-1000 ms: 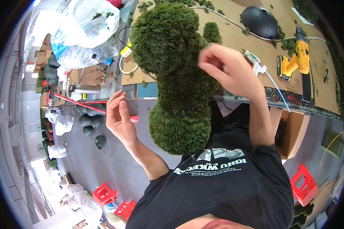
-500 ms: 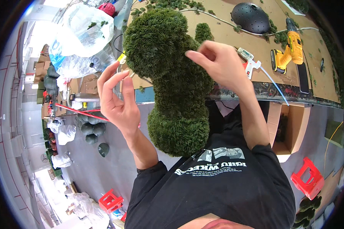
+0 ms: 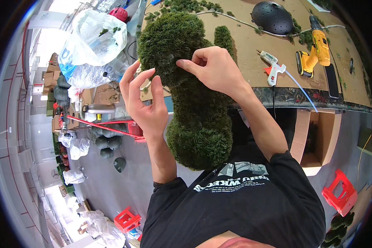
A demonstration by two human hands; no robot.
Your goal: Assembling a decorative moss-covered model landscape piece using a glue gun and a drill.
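A dark green figure of artificial grass [image 3: 202, 111], with a round lobe at each end and a narrower middle, stretches from the worktable toward my lap. In its far lobe shows a small greyish spot [image 3: 171, 57]. My right hand [image 3: 219, 70] is over that lobe, thumb and forefinger closed together close to the spot; whatever is between the fingertips is too small to make out. Left of the lobe, my left hand [image 3: 146, 103] is raised with fingers curved and apart, holding nothing. A separate short green grass piece [image 3: 223, 39] lies beyond my right hand.
Right on the cardboard-covered table are a glue gun [image 3: 273, 68] with a blue-white stick, a yellow cordless drill [image 3: 317, 49], a black phone [image 3: 331, 80] and a perforated black dome [image 3: 272, 18]. A plastic bag [image 3: 95, 37] lies left. Red stools [image 3: 340, 193] and a cardboard box [image 3: 314, 142] stand below.
My right hand has moved left across the far lobe, toward the spot, and its fingertips have come together. My left hand has shifted slightly right; the view has shifted a little too.
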